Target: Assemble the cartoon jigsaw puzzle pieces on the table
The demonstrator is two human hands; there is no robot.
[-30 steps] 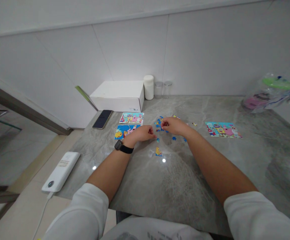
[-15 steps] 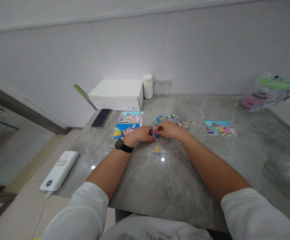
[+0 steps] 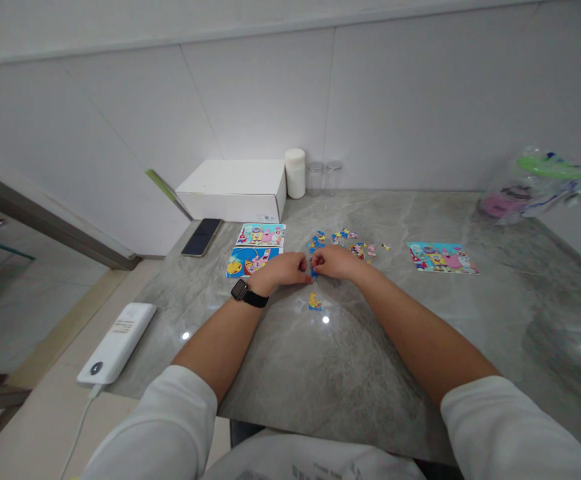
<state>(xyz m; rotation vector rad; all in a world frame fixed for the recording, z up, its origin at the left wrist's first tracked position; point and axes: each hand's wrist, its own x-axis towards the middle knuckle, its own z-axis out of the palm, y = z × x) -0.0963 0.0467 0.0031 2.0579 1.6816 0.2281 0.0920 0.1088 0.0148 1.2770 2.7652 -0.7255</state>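
Observation:
My right hand (image 3: 333,261) pinches a small blue puzzle piece (image 3: 313,273) just above the table. Beside it on the left, my left hand (image 3: 291,269) has curled fingers with the thumb apart from them. The left thumb tip lies close to the blue piece; whether it touches cannot be made out. Nearer to me, a small joined section of yellow and blue puzzle (image 3: 315,302) lies flat on the grey table (image 3: 340,380). Beyond my hands are several loose puzzle pieces (image 3: 344,235), partly hidden by my right hand.
Two cartoon picture cards (image 3: 261,234) lie left of the hands, another picture card (image 3: 443,257) right. Behind stand a white box (image 3: 233,180), a white bottle (image 3: 295,175) and two glass jars (image 3: 324,179). A phone (image 3: 202,237), a power bank (image 3: 117,343) and a plastic bag (image 3: 530,187) sit outward.
Both hands keep nearly the same pose around the blue piece. The whole view has shifted very slightly; nothing else has visibly moved.

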